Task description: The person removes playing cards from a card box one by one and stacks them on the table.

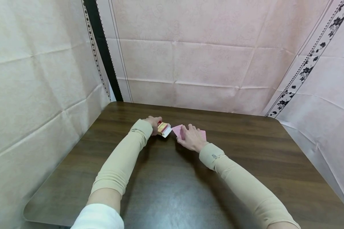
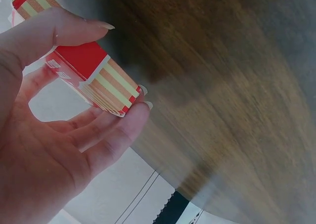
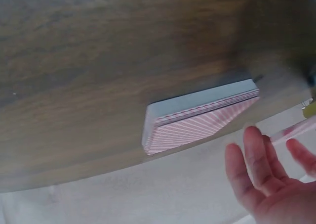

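Observation:
My left hand (image 1: 153,124) grips a red and yellow striped card box (image 2: 94,68), thumb across its red face and fingers under the far edge. In the head view, a white flap stands out from the end of the box (image 1: 163,128) facing the right hand. My right hand (image 1: 192,138) pinches a pink-patterned playing card (image 1: 177,131) between thumb and fingers, close to that flap. A deck of playing cards (image 3: 202,117) with a pink striped back lies on the table beyond the right hand's fingertips; the hand partly hides it in the head view.
The brown wooden table (image 1: 160,184) has rounded corners. Pale cloth (image 1: 189,63) hangs behind it and along both sides, with a black floral border (image 1: 306,70) at the right and a dark strip (image 1: 103,47) at the left.

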Motion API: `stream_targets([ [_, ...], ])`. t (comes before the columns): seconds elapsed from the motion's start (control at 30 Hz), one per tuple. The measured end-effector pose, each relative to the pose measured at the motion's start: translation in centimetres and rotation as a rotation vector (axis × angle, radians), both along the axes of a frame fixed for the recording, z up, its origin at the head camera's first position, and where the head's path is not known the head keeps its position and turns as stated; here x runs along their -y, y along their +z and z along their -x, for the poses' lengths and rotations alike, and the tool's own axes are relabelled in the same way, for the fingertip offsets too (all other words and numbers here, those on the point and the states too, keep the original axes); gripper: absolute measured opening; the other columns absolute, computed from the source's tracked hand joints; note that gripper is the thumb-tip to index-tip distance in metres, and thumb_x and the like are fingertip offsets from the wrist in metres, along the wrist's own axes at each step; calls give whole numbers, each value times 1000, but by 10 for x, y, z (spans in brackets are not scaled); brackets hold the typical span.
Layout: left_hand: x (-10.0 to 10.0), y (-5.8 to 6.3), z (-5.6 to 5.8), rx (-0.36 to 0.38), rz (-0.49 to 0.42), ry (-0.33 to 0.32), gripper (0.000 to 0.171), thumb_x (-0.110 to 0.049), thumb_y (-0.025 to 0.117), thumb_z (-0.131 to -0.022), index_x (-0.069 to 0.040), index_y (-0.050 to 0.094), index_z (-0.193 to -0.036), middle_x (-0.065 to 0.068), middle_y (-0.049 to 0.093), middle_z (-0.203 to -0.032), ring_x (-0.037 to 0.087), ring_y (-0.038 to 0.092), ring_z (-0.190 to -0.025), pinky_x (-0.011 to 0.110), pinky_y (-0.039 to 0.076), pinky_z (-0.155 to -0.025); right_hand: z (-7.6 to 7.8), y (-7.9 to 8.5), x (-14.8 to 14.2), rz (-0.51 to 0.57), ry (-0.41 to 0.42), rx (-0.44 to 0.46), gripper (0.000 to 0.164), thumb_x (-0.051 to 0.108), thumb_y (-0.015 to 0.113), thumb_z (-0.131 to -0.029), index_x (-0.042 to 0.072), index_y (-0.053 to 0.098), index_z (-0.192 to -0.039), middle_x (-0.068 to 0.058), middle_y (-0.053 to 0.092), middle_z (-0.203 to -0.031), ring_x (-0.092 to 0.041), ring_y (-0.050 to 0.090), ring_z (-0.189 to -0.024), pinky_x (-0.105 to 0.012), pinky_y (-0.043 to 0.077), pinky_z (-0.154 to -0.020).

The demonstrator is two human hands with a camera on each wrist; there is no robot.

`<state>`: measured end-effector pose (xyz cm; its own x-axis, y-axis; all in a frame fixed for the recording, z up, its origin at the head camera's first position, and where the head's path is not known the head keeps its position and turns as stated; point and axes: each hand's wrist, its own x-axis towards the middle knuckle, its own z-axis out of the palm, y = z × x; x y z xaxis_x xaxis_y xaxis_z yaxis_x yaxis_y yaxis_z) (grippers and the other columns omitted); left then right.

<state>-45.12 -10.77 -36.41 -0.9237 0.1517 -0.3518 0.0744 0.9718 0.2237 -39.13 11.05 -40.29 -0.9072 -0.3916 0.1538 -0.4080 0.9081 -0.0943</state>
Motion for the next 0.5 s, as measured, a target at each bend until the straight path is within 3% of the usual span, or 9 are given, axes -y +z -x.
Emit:
stream_targets([
  [0.23,-1,1,-1,-4,10,-15,68,1,70,-71,-22,44,-129,19,43,-123,31,45,-105,37,44,-73,3,-5,-8,-7,-110,-76,56,52,52,-88,11,49,-126,-18,54,-105,-35,56,-98,-49,44,-83],
  [0.5,-2,2,-3,-6,7,-14,66,-1,69,-72,-21,43,-129,19,41,-124,31,45,-105,37,44,-75,6,-8,-21,3,-215,-96,54,52,54,-87,7,50,-118,-19,54,-100,-37,56,-93,-49,43,-77],
])
